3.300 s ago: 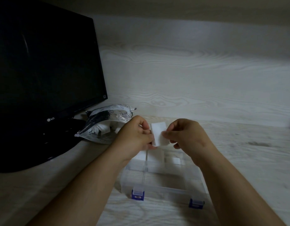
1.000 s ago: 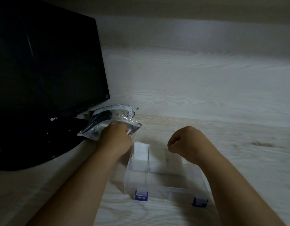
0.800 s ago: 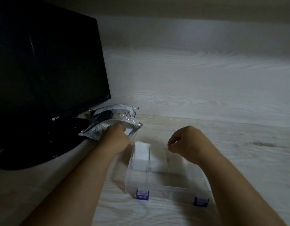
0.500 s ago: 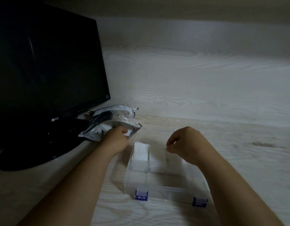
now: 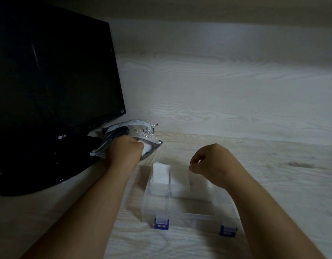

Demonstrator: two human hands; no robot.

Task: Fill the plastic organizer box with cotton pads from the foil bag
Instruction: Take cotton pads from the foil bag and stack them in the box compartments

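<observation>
A few seconds back both my hands were pinching one pad above the organizer box (image 5: 189, 219). That pad is gone from them now, and my left hand (image 5: 124, 152) has gone over to the foil bag (image 5: 131, 131), which lies on the counter (image 5: 273, 184) against the foot of the monitor (image 5: 49, 71). Half a second ago that hand was buried in the bag's mouth. Now white shows at its front edge, so I judge a new lot is coming out and the next drop into the box is close.

My left fingers (image 5: 132, 142) are curled tight round the fresh pads (image 5: 145, 148) right at the bag's opening. I cannot tell whether it is one pad or several. My right hand (image 5: 213, 161) hovers over the far row of the box, touching nothing. Its fingers (image 5: 197, 158) are loosely bent, thumb and forefinger a little apart, with nothing between them.

The cotton pads (image 5: 160, 172) already placed stand in the far-left compartment, with more white in the compartment beside it. The near row by the blue latches (image 5: 161, 223) looks empty, so by my reckoning the filling is well short of done
</observation>
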